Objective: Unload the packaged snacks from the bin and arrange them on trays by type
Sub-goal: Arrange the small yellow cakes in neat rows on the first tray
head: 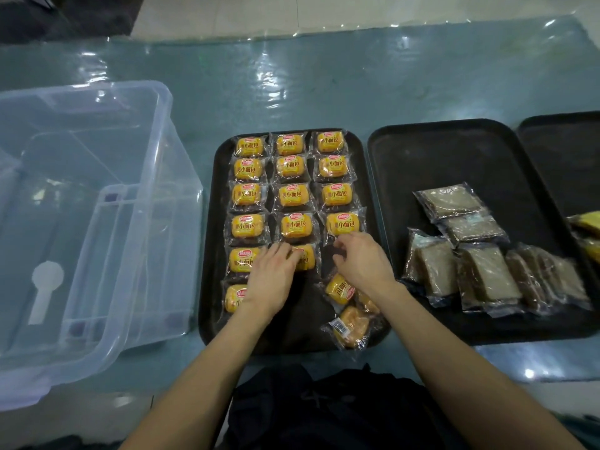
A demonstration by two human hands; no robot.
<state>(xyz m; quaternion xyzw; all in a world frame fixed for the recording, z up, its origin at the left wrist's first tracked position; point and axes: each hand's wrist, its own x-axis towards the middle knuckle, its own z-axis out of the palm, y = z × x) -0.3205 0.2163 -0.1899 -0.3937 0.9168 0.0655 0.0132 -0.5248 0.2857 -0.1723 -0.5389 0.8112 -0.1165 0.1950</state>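
On the left tray (302,323), the left hand (272,277), fingers straight, is pressing a yellow bun packet (306,259) into its row — the right hand (360,264) is curling, grip unclear; the bin (164,95) is sitting empty, loose buns (349,324) and brown cakes (483,274) awaiting arranging.

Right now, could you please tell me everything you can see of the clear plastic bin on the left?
The clear plastic bin is a rectangular tub with rounded corners and a thick rim, see-through and colourless. It stands upright and open on the glossy table, left of the tray of yellow packs, and no snacks show inside. A pale keyhole-shaped mark shows through it.
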